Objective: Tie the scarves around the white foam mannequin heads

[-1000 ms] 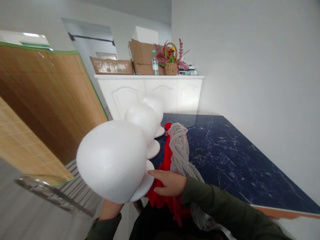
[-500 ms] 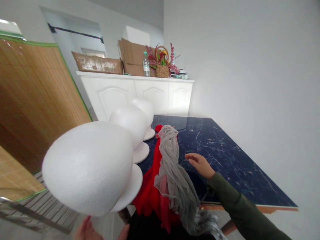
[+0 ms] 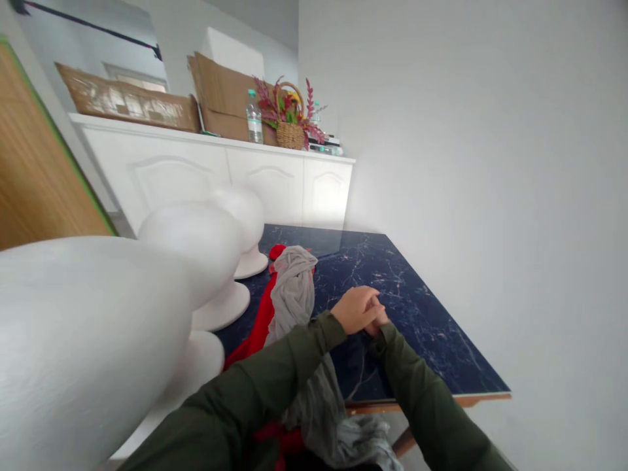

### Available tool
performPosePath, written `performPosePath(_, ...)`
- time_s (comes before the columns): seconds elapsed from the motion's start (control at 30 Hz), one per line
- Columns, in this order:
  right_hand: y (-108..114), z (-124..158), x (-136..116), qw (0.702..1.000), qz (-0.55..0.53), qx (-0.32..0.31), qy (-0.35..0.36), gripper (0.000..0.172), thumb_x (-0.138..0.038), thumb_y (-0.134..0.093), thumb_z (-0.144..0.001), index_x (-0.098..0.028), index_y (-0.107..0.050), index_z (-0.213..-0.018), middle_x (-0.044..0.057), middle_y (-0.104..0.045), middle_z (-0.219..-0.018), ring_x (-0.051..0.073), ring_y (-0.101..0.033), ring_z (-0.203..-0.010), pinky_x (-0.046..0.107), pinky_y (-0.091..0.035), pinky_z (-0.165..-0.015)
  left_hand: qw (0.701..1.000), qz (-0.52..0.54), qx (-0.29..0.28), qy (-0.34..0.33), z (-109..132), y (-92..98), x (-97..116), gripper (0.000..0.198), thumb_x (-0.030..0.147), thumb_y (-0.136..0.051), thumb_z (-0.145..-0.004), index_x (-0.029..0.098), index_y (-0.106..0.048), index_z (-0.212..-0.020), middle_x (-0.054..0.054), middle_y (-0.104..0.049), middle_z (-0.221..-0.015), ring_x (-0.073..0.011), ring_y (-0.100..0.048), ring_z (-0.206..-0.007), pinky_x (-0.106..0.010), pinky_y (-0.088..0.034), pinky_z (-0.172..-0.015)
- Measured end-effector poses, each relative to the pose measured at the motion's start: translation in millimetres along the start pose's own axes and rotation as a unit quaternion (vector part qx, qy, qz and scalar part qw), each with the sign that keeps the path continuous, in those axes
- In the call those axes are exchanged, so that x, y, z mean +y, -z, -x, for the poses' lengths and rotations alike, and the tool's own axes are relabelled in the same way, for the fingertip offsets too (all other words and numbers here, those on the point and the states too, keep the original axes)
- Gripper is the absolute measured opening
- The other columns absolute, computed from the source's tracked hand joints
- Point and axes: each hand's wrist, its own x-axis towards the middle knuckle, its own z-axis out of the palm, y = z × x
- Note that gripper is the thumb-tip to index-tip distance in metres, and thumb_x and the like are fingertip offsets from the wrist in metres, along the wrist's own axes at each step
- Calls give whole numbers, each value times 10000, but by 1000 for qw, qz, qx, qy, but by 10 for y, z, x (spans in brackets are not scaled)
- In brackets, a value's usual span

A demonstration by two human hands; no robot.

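Observation:
My left hand (image 3: 354, 309) lies over my right hand (image 3: 377, 316) above the table, its fingers closed round it. The right hand's fingers are mostly hidden beneath. No object shows between the hands. Just left of them a grey scarf (image 3: 294, 288) stretches along the table and over its near edge, partly covered by my left sleeve. Under and beside it lies a red scarf (image 3: 260, 324). Further left stand three white foam heads on round bases: a near one (image 3: 83, 327), a middle one (image 3: 196, 245) and a far one (image 3: 245, 212).
The dark blue marbled table (image 3: 417, 327) extends to the right, near a plain wall. Behind it stands a white cabinet (image 3: 265, 176) bearing cardboard boxes (image 3: 226, 91), a plastic bottle (image 3: 254, 121) and a flower basket (image 3: 290, 134). A wooden panel (image 3: 39, 157) is at the far left.
My left hand has come up from below the near foam head, across the scarves, onto my right hand. The view has turned right, shifting the table and foam heads leftward.

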Motion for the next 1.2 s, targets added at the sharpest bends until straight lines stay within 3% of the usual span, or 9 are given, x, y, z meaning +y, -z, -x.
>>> performPosePath(0.07,33,-19,-14,995,-72,-61,-43,626,-651,-201,-778,-189,-563,-998,91,-641,-872,236,-596,-884,391,-472,-728,999,-11,5,43,-109,-229,-284,356,326,-390,-826,131,-488,-1107,-116,-542,-1140,-215,-476,-1071,-370,-348,-938)
performPosePath(0.17,54,-79,2,956,-215,-157,-127,719,-660,-112,-781,-146,-552,-1023,104,-635,-892,230,-585,-920,383,-464,-756,997,-38,-13,65,-56,-475,-604,355,344,-412,-813,151,-492,-1100,-107,-532,-1155,-232,-457,-1091,-406,-321,-950)
performPosePath(0.3,46,-168,79,903,-325,-215,-182,535,-527,-238,-845,-129,-550,-1020,86,-639,-894,192,-590,-915,334,-452,-793,996,-68,-42,46,40,-556,-779,345,403,-463,-782,158,-519,-1018,-97,-568,-1049,-235,-491,-1005,-383,-358,-897)
performPosePath(0.53,32,-238,209,869,-383,-136,-282,322,-349,-362,-860,-122,-565,-965,64,-648,-872,138,-611,-829,248,-458,-758,992,-74,-84,58,-16,-520,-826,349,407,-458,-781,139,-525,-995,-89,-580,-959,-223,-509,-926,-361,-381,-846)
performPosePath(0.83,50,-222,207,859,-408,-121,-285,270,-322,-411,-840,-135,-572,-948,61,-650,-878,143,-607,-852,247,-471,-731,993,-79,-71,52,3,-583,-864,387,449,-458,-781,138,-527,-1001,-86,-570,-981,-223,-492,-950,-367,-370,-859)
performPosePath(1.2,45,-205,171,866,-394,-119,-283,272,-318,-426,-829,-127,-559,-971,66,-650,-893,143,-612,-844,253,-465,-749,994,-83,-64,39,6,-574,-859,389,455,-458,-779,128,-540,-973,-88,-581,-949,-220,-503,-917,-355,-387,-835)
